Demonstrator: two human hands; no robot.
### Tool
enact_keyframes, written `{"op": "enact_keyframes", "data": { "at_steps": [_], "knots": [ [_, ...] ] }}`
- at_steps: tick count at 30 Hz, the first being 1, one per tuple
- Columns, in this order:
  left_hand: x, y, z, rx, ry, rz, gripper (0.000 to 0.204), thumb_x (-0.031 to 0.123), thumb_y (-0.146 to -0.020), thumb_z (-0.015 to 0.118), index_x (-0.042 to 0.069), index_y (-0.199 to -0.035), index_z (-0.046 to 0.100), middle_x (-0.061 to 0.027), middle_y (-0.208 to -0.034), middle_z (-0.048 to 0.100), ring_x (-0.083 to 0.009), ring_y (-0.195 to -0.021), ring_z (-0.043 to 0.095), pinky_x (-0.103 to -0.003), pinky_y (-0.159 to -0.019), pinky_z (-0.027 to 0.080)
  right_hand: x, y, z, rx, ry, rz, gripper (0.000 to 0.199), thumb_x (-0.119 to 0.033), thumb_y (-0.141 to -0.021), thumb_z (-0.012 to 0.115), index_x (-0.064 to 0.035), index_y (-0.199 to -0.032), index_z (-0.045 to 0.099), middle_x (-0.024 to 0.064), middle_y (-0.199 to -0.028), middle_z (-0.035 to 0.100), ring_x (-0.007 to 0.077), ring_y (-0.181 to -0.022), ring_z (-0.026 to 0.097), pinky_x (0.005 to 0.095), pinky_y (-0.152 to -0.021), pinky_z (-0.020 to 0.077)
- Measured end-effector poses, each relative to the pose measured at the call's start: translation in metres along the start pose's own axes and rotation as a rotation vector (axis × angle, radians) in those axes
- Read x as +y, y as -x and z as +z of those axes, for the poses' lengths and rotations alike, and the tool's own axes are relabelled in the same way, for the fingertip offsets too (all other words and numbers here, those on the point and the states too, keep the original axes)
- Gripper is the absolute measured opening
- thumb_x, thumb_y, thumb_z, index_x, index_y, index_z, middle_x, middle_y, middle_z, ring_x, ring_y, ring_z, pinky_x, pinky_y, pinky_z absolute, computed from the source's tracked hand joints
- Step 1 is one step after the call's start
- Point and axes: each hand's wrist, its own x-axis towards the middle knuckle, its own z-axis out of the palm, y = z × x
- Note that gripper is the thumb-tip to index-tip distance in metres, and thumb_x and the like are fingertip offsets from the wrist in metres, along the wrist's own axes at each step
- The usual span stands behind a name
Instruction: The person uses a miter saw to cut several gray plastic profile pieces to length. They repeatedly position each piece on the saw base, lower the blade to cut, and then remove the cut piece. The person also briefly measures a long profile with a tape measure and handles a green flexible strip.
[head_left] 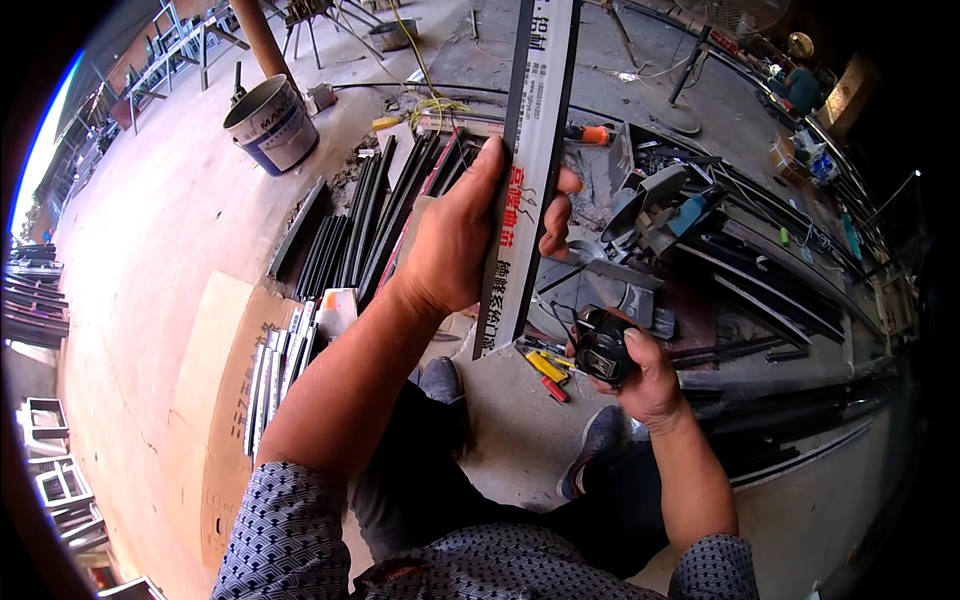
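My left hand [455, 240] is wrapped round a long, straight metal profile [530, 130] with dark edges and a pale printed film on its face. The profile stands almost upright in front of me, its top running out of view and its lower end near my right hand. Lower right, my right hand [652, 385] grips a compact black tape measure [604, 350], thumb along its side. No pulled-out blade can be made out. On the ground just beyond that hand lie a yellow-handled tool [546, 367] and a small red-handled tool [554, 389].
Dark profiles [345, 235] lie in a bundle at left centre, beside flat cardboard [215, 400] with silvery strips [275, 375]. Farther back stands a bucket [272, 125]. A cutting saw [650, 205] is at right, among more dark profiles [750, 290]. A person [800, 88] is at far right.
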Motion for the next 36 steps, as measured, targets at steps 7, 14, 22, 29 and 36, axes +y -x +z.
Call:
{"op": "enact_keyframes", "data": {
  "at_steps": [7, 14, 22, 29, 36],
  "knots": [
    [-0.004, 0.007, 0.003, 0.032, 0.050, 0.012, 0.072, 0.057, -0.112, 0.022, -0.002, -0.129, 0.060, -0.0061, -0.087, 0.057, -0.0199, -0.074, 0.053, -0.038, -0.083, 0.049, 0.006, 0.002, -0.009, 0.005, -0.001, -0.122, 0.061, -0.044, -0.097, 0.057, -0.0071, -0.146, 0.052, 0.0140, -0.124, 0.066, 0.0126, -0.085, 0.062, 0.0243, -0.058, 0.0437],
    [-0.021, 0.014, 0.005, 0.025, 0.153, -0.083, 0.071, 0.056, -0.112, 0.025, -0.004, -0.128, 0.060, -0.0079, -0.088, 0.060, -0.0212, -0.074, 0.054, -0.037, -0.080, 0.047, -0.003, 0.015, -0.006, 0.042, 0.096, -0.192, 0.067, -0.049, -0.092, 0.057, -0.0031, -0.141, 0.052, 0.0119, -0.117, 0.067, 0.0117, -0.084, 0.061, 0.0235, -0.058, 0.0434],
    [-0.036, 0.020, 0.004, 0.097, -0.130, -0.224, 0.074, 0.062, -0.110, 0.028, -0.002, -0.123, 0.064, -0.0054, -0.085, 0.061, -0.0165, -0.072, 0.054, -0.030, -0.073, 0.047, -0.016, 0.021, -0.004, 0.058, 0.426, -0.272, 0.058, -0.046, -0.090, 0.058, 0.0048, -0.120, 0.060, 0.0074, -0.105, 0.066, 0.0121, -0.095, 0.060, 0.0277, -0.087, 0.0481],
    [-0.041, 0.022, 0.012, 0.019, -0.609, -0.409, 0.035, 0.040, -0.104, 0.067, 0.006, -0.112, 0.070, 0.0062, -0.083, 0.057, -0.0050, -0.077, 0.052, -0.022, -0.069, 0.041, -0.023, 0.015, 0.000, 0.041, 0.673, -0.281, 0.056, -0.043, -0.087, 0.070, 0.0013, -0.120, 0.060, 0.0065, -0.095, 0.061, 0.0135, -0.086, 0.056, 0.0300, -0.078, 0.0479],
    [-0.045, 0.015, 0.003, -0.054, -0.743, -0.423, 0.026, 0.017, -0.090, 0.086, 0.005, -0.104, 0.067, 0.0066, -0.089, 0.058, -0.0054, -0.082, 0.051, -0.024, -0.073, 0.044, -0.014, 0.003, -0.007, 0.085, 0.761, -0.359, 0.053, -0.038, -0.085, 0.074, 0.0022, -0.118, 0.062, 0.0125, -0.098, 0.064, 0.0204, -0.087, 0.062, 0.0345, -0.081, 0.0513]
  ]
}}
